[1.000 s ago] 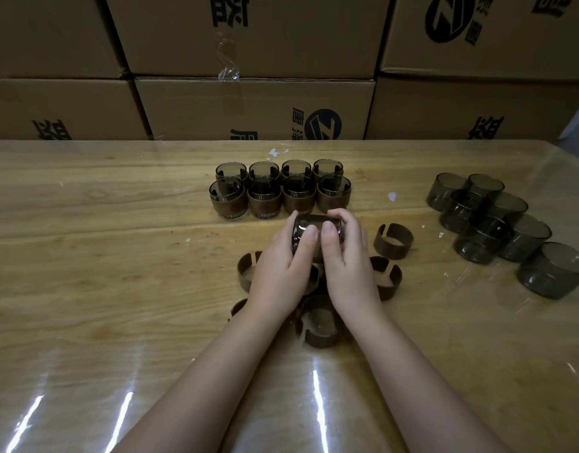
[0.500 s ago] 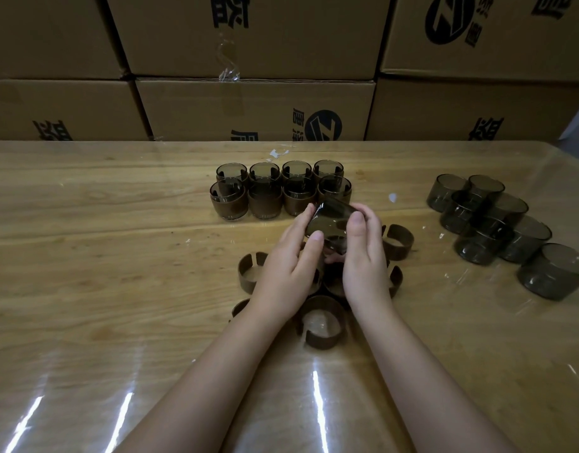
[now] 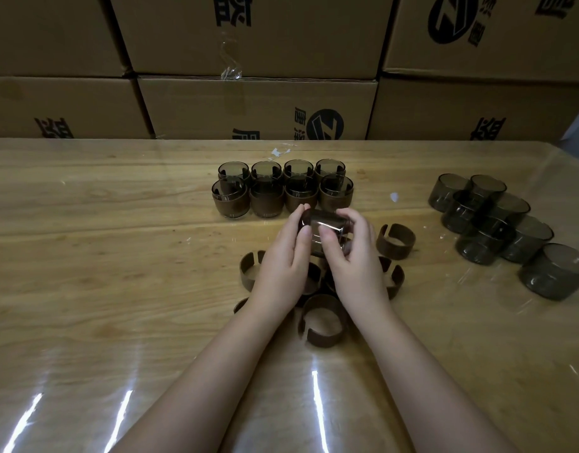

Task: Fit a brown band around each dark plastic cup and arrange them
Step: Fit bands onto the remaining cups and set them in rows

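Note:
Both hands hold one dark plastic cup (image 3: 324,225) just above the table, its base turned toward me. My left hand (image 3: 286,256) grips its left side and my right hand (image 3: 350,256) its right, thumbs on the base. Whether a band sits on this cup is hidden by my fingers. Beyond it stand two rows of banded cups (image 3: 283,191). Several loose brown bands lie under and around my hands: one at the right (image 3: 396,241), one near my wrists (image 3: 322,322), one at the left (image 3: 248,269). Bare dark cups (image 3: 497,223) cluster at the right.
Stacked cardboard boxes (image 3: 255,106) form a wall along the far edge of the wooden table (image 3: 101,256). The tabletop is covered by a glossy clear sheet. The table's right edge (image 3: 572,158) shows at the upper right.
The cup was tipped up toward the banded rows half a second ago; it has come back slightly toward me and sits level between both hands again.

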The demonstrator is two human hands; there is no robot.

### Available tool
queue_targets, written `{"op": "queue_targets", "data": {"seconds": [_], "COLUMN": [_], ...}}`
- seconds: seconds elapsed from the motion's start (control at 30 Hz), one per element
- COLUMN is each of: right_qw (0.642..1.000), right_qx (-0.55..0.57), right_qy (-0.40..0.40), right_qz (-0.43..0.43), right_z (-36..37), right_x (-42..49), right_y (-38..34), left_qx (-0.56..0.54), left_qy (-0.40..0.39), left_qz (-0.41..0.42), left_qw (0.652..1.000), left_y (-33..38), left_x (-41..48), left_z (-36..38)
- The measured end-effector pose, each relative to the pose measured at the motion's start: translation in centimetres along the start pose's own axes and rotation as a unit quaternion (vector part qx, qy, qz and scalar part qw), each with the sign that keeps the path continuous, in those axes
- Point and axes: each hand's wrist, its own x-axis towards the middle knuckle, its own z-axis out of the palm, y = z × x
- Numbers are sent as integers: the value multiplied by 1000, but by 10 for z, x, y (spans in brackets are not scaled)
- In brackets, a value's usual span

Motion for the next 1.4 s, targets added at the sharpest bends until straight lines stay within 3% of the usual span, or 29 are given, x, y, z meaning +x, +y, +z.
{"op": "queue_targets", "data": {"seconds": [0.27,0.53,0.73,0.87,1.23,1.4], "right_qw": [995,997,998,999,995,998], "right_qx": [74,56,16,5,-11,35], "right_qy": [58,47,44,34,69,41], "right_qz": [43,25,-39,-39,-64,-27], "right_z": [-3,-5,2,0,5,4], "right_x": [4,0,-6,-7,-9,-9], "right_y": [4,-5,-7,-6,-4,-5], "left_qx": [35,42,-46,-31,-18,-11], "left_qy": [-3,-12,-9,-19,3,-1], "left_qz": [62,35,11,10,102,139], "left_qw": [997,998,999,999,995,990], "left_y": [1,3,8,10,10,11], "left_x": [0,0,-3,-3,-3,-2], "left_z": [1,-1,-4,-4,-4,-3]}}
